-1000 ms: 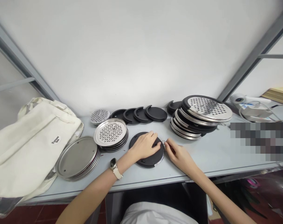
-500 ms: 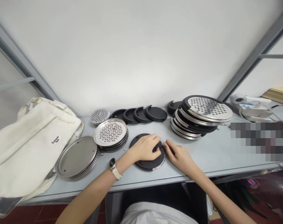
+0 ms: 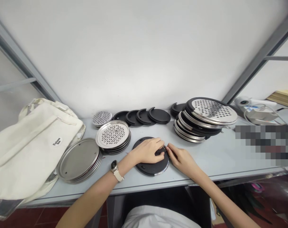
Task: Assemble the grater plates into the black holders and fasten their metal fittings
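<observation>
A black round disc [image 3: 151, 170] with a thin metal edge lies flat on the grey table in front of me. My left hand [image 3: 150, 150] rests over its middle, fingers and thumb curled down on it, covering much of its upper face. At the disc's right edge, my right hand [image 3: 179, 157] is closed in a pinch on a small metal ring [image 3: 165, 147]. The ring touches the disc's rim, close to my left fingertips. Exactly how the ring joins the disc is hidden by the fingers.
Round grater plates [image 3: 113, 135] and plain metal discs [image 3: 78, 160] are stacked on the left, beside a cream bag [image 3: 37, 142]. Black round covers [image 3: 159, 116] line the wall. Black-rimmed graters [image 3: 212, 110] form a tall leaning stack at right, near a white device [image 3: 260, 112].
The disc has shifted slightly to the right and towards me under my left hand. My right fingertips and the ring have moved slightly inward and down.
</observation>
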A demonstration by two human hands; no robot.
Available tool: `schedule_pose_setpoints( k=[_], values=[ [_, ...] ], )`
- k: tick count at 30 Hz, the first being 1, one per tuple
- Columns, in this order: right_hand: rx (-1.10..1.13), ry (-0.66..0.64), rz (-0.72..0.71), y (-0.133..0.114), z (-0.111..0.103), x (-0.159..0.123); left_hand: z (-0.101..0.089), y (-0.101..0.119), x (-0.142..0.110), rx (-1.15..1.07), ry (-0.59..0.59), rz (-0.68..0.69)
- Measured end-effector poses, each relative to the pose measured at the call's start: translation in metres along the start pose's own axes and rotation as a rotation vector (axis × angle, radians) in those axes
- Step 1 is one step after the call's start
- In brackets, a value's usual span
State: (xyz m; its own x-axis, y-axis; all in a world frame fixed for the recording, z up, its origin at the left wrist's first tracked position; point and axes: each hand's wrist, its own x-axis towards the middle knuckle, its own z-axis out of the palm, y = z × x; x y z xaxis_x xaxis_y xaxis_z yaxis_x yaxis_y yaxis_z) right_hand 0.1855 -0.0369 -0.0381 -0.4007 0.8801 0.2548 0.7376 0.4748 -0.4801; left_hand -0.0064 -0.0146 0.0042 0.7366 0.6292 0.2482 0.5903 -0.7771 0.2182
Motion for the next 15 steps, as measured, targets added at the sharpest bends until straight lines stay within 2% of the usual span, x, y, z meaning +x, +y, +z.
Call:
schedule_pose_setpoints(
  k=[9,15],
  values=[
    [-0.049,-0.006,-0.003,0.0010,0.0003,0.0010,0.0008,0.0000,0.0004,-0.016,0.004,-0.027],
    [0.028,0.027,-0.003,0.0012,0.0008,0.0003,0.0016,0.0003,0.0006,0.001,0.002,-0.027]
  ],
)
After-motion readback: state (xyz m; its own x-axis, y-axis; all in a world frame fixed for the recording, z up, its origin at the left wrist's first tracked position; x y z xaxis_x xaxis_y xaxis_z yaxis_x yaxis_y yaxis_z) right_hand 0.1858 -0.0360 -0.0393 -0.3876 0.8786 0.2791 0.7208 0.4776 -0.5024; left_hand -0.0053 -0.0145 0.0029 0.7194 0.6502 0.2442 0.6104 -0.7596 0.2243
